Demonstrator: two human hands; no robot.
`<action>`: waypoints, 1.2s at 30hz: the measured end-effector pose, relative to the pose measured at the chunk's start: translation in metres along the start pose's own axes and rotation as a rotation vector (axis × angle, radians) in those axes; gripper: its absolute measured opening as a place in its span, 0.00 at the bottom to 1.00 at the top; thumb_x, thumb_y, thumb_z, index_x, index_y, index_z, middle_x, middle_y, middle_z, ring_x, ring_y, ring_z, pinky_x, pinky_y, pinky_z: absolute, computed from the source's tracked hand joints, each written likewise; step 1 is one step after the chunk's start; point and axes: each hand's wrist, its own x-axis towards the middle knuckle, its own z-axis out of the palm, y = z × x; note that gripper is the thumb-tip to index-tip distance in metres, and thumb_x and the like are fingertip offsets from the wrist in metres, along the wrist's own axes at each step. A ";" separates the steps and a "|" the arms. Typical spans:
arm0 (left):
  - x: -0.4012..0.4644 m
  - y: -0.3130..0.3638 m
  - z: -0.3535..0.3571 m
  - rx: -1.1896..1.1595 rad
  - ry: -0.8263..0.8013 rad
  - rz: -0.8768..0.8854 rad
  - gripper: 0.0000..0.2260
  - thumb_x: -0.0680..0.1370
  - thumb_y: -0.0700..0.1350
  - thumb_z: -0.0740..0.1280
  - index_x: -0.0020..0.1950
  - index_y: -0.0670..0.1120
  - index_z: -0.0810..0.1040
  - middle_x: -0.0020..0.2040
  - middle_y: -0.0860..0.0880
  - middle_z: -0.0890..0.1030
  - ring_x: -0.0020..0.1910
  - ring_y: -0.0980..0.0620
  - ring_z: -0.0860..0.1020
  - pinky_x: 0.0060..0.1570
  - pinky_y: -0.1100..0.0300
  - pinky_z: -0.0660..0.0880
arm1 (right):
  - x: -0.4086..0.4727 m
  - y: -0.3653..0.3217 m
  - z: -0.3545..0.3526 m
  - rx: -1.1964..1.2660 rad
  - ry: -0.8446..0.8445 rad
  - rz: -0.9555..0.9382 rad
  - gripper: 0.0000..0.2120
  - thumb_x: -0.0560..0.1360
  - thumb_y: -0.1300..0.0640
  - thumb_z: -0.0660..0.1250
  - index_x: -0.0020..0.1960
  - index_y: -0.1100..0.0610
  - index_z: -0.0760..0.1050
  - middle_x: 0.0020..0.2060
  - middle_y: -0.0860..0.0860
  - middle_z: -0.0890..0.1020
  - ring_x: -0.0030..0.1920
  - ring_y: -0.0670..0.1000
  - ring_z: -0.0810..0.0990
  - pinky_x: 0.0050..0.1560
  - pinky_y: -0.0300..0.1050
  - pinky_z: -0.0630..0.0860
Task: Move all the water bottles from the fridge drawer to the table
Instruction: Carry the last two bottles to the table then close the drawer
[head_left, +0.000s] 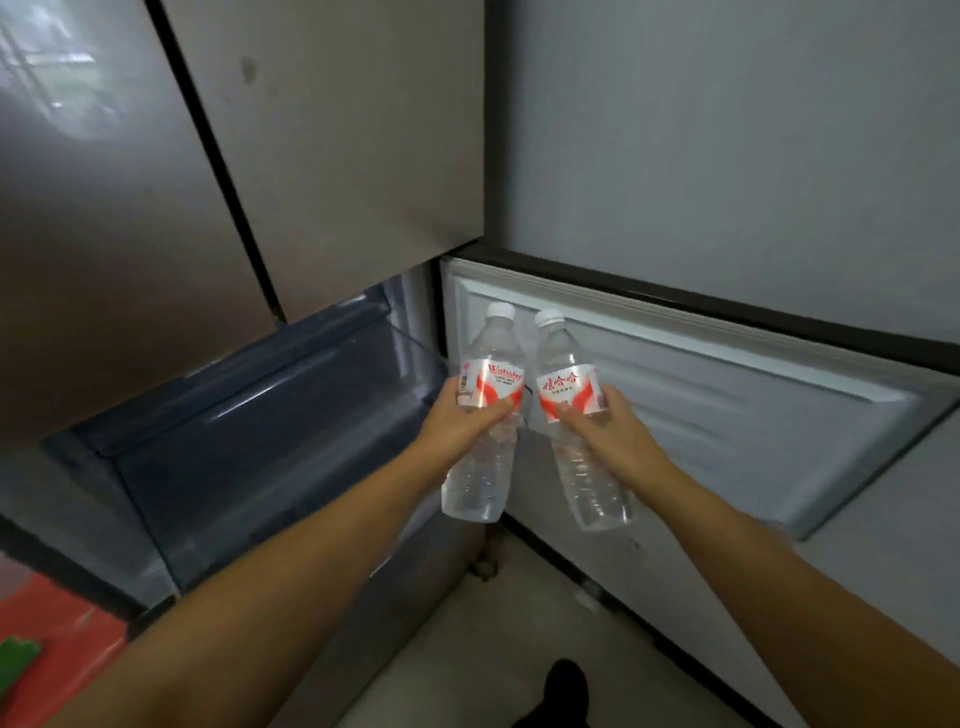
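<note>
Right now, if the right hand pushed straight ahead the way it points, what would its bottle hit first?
Most likely the white inner panel of the open fridge door: the right hand aims its bottle up toward it. Depth is unclear.

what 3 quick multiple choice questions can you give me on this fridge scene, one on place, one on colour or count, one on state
1. Where is each hand gripping its water bottle?
A. at the cap
B. around the label
C. at the base

2. What colour are the bottle caps?
A. blue
B. green
C. white

3. How is the fridge drawer?
A. pulled open
B. pushed shut
C. lifted out onto the floor

Answers:
1 B: the left hand and right hand wrap the red and white labels of the left bottle and right bottle.
2 C: both caps are white.
3 A: the dark fridge drawer stands out from the fridge, its inside showing.
</note>
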 end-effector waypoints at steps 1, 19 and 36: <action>-0.005 -0.003 0.018 0.082 -0.026 0.029 0.25 0.72 0.51 0.73 0.65 0.49 0.68 0.56 0.52 0.79 0.53 0.52 0.79 0.50 0.57 0.77 | -0.015 0.012 -0.014 -0.043 0.067 0.006 0.29 0.72 0.40 0.69 0.67 0.51 0.65 0.55 0.46 0.77 0.52 0.50 0.80 0.53 0.49 0.77; -0.105 -0.066 0.332 0.453 -0.545 0.170 0.24 0.70 0.55 0.74 0.61 0.53 0.70 0.49 0.55 0.81 0.46 0.55 0.80 0.41 0.62 0.73 | -0.216 0.239 -0.245 -0.211 0.684 0.412 0.25 0.67 0.34 0.69 0.56 0.46 0.65 0.47 0.46 0.78 0.44 0.47 0.79 0.45 0.50 0.79; -0.243 -0.065 0.591 0.638 -1.207 0.482 0.27 0.72 0.54 0.73 0.66 0.51 0.65 0.51 0.52 0.76 0.47 0.50 0.77 0.46 0.56 0.74 | -0.427 0.310 -0.351 -0.319 1.201 0.820 0.32 0.72 0.34 0.65 0.69 0.48 0.61 0.60 0.48 0.77 0.51 0.47 0.79 0.47 0.43 0.80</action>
